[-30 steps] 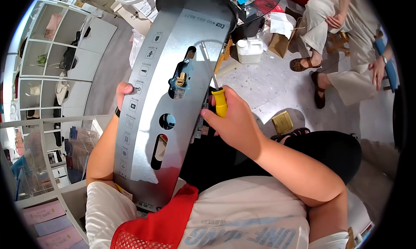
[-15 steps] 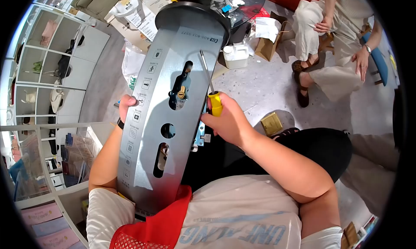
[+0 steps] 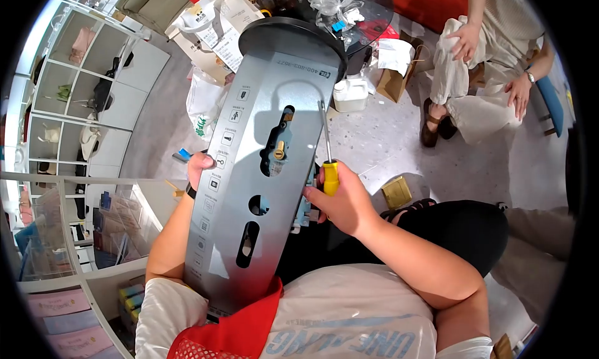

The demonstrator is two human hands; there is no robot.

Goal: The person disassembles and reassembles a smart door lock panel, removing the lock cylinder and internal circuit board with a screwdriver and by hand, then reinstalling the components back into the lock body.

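Observation:
A long silver metal housing [image 3: 240,190] with printed icons, cut-out slots and a round black end plate [image 3: 293,37] leans tilted against my body. Through its upper slot a brass lock cylinder [image 3: 279,150] shows. My left hand [image 3: 199,167] grips the housing's left edge, thumb on the face and fingers hidden behind. In my right hand [image 3: 340,200] is a screwdriver [image 3: 331,179] with a yellow handle, its shaft pointing up beside the housing. The right thumb rests near the housing's right edge, by some metal lock parts [image 3: 302,212].
White cubby shelves [image 3: 75,122] with bags line the left. A glass table [image 3: 374,15] with plastic wrap is at the top, a white jug [image 3: 351,95] and paper bag [image 3: 397,78] below it. A seated person [image 3: 480,78] is at upper right. A brass-coloured plate [image 3: 396,192] lies on the floor.
The housing, both my hands and the screwdriver sit lower and farther right than half a second ago, as the view shifts. The seated person's one hand has moved on the knee.

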